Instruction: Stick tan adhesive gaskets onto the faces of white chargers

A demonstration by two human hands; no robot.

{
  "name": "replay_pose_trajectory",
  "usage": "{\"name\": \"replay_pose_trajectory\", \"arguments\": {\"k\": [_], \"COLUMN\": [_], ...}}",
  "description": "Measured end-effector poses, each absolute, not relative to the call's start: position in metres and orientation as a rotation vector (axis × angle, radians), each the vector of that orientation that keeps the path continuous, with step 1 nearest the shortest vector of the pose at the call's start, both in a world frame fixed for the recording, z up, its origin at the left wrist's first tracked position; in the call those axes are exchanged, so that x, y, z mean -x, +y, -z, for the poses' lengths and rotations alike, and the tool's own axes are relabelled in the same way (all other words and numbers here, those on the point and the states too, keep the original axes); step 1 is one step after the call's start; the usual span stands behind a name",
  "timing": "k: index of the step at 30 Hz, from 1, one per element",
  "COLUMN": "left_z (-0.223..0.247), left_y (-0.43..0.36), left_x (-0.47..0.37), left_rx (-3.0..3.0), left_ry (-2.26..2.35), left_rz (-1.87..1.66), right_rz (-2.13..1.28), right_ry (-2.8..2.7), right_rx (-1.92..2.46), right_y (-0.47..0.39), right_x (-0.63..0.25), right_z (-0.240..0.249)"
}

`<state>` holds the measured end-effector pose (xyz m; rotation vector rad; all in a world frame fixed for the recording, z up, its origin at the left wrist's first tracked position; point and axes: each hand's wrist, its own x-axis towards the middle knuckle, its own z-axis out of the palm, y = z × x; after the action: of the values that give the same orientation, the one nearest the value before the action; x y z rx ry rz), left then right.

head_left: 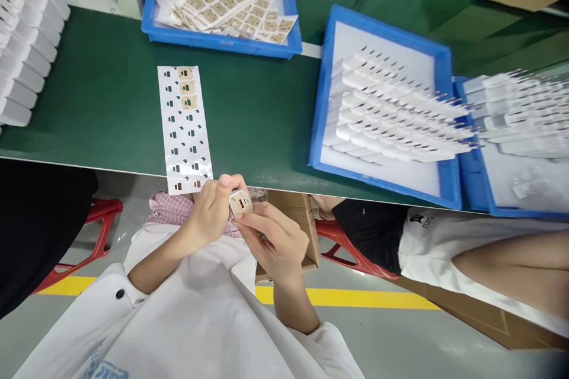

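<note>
My left hand (212, 208) is wrapped round a small white charger (240, 203), its port end facing up with a tan sticker around the ports. The fingertips of my right hand (276, 239) pinch together at the charger's lower right edge. Just beyond my left hand, a white sticker sheet (183, 136) lies on the green table (253, 112), its near end reaching over the table edge. Three tan stickers remain at the top of its right column; the other places show small dark cut-outs.
A blue tray (222, 42) holds piled sticker sheets at the back. Another blue tray (317, 112) holds rows of white chargers with metal pins, with more at the far right (524, 112). White chargers (26, 53) stand at left. People sit on both sides.
</note>
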<state>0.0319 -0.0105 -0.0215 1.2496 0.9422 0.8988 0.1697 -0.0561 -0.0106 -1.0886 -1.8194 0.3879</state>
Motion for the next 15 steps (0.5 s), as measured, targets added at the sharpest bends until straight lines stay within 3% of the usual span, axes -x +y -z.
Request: {"name": "replay_pose_trajectory", "arguments": {"k": [15], "left_z": [0.0214], "left_y": [-0.0105], "left_x": [-0.0336], "left_rx": [-1.164], "left_ry": [0.958], "left_rz": [-0.868], "right_rz": [-0.326], "right_ry": [-1.867], "right_rx": [1.082], "right_y": [-0.0552], "right_x": [-0.1668], "right_z": [0.0106]}}
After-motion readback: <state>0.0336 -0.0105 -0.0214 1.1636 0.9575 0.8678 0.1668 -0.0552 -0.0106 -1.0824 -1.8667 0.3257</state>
